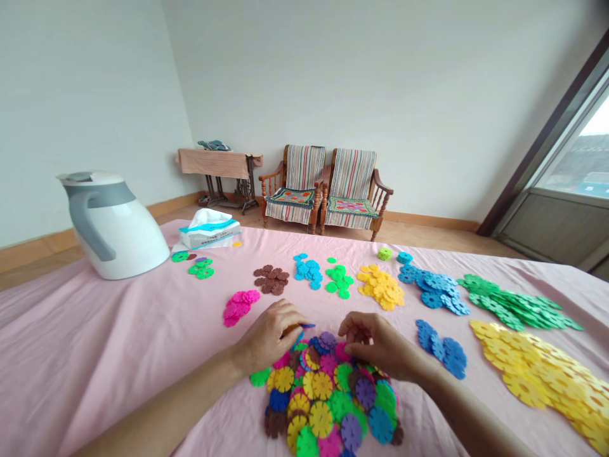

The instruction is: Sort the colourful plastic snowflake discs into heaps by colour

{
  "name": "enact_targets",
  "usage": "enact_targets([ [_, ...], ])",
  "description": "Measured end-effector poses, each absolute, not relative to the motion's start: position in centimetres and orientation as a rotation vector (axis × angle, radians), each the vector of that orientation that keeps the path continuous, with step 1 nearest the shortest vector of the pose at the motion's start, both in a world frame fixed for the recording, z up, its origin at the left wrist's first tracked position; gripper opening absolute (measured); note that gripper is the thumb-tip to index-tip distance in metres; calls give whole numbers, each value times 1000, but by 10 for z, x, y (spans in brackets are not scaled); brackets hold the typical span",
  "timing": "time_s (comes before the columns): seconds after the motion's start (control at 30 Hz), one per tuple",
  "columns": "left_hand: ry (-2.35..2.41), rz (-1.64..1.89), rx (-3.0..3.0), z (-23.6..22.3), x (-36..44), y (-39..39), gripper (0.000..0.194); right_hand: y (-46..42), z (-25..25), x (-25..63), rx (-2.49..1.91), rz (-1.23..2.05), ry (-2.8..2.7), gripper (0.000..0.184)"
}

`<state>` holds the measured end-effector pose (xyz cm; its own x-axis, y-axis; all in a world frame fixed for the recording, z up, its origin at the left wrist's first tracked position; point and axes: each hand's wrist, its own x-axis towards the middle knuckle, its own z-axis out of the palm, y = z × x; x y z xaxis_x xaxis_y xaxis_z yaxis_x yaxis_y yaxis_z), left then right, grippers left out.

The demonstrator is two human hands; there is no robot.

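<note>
A mixed heap of plastic snowflake discs (323, 397) in many colours lies on the pink sheet in front of me. My left hand (269, 336) is at the top left of the heap, its fingers closed on at least one disc, with yellow and blue edges showing at the fingertips. My right hand (375, 346) curves over the heap's upper right, fingertips among the discs. Whether those fingers grip a disc is hidden. Sorted piles lie beyond: pink discs (238, 307), brown discs (271, 279), light blue discs (307, 271), green discs (339, 281) and yellow discs (380, 287).
Larger blue (442, 349), green (509, 303) and yellow (533, 381) piles cover the sheet's right side. At the far left stand a white kettle (114, 225) and a tissue pack (209, 230). Two wooden armchairs (323, 187) and a draped sewing table (219, 171) stand beyond the bed.
</note>
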<state>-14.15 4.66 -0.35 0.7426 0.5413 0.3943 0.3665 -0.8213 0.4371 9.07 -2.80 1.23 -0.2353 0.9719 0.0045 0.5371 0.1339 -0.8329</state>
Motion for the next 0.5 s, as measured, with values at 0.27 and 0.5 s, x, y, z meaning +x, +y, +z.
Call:
enact_targets([
  [0.27,867,931,2399,-3,-140,46,11,-28,10,82,-1415,1027,-1653,4],
  [0.5,902,861,2269,-5,-138,43,22,-30,8,69,-1423,950,-1619,5],
])
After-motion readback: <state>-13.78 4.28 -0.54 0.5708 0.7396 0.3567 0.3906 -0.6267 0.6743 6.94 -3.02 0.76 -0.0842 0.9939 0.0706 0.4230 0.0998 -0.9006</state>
